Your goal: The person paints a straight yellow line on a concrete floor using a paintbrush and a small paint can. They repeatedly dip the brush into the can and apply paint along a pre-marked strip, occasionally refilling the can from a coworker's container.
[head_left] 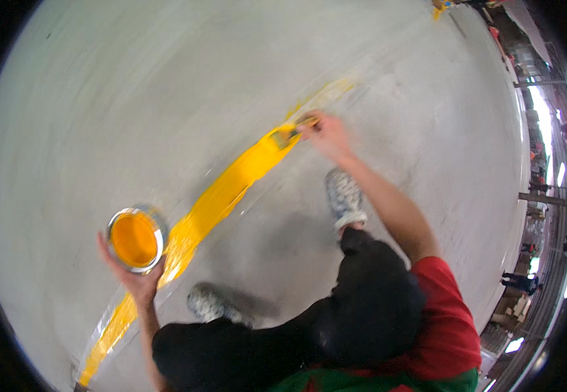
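My right hand (326, 137) is closed around the handle of a paintbrush (283, 137). Its bristles rest on the upper end of a yellow painted stripe (231, 186) that runs diagonally over the grey floor. In my left hand (141, 282) is an open paint can (135, 239) with a silvery rim, its yellow paint showing from above. The can is held just left of the stripe, and my fingers wrap its lower side. Past the brush, the line goes on as a faint, worn yellow strip (332, 91).
Clear plastic film or tape (104, 326) seems to border the stripe's lower part. My patterned shoes (345, 196) stand on the stripe's right side. Far right, a person in dark clothes (522, 283) stands near stacked goods. Something yellow (439, 9) lies at the top right.
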{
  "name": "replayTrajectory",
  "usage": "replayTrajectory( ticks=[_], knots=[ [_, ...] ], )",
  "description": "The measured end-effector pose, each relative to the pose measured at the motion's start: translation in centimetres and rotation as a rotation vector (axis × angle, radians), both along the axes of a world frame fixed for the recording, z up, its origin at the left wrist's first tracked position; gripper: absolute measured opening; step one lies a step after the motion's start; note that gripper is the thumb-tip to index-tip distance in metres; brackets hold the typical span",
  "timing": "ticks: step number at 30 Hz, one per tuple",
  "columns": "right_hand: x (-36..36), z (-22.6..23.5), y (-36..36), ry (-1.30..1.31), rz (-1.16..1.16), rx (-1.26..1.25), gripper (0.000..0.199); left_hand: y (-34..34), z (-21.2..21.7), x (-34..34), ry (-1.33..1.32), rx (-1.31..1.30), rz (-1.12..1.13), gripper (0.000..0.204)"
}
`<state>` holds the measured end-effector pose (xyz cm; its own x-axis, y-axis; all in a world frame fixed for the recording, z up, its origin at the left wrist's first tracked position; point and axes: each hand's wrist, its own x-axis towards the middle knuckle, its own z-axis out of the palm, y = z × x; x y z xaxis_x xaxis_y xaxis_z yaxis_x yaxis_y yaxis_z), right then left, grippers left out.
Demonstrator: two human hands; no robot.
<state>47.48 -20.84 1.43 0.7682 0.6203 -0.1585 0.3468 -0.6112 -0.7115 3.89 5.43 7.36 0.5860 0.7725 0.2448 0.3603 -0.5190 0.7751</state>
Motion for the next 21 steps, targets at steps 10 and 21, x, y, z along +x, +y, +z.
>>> replayTrajectory(
  ticks=[10,21],
  knots=[
    [16.2,-1.8,-6.6,-0.422,-0.18,0.129,0.018,-2.8,1.4,6.3,-0.028,-0.042,0.285,0.115],
    [15.5,-5.4,-6.1,-0.004,0.018,0.098,0.023,-10.6,-0.7,17.8,0.016,0.0,0.121,0.122]
  ],
)
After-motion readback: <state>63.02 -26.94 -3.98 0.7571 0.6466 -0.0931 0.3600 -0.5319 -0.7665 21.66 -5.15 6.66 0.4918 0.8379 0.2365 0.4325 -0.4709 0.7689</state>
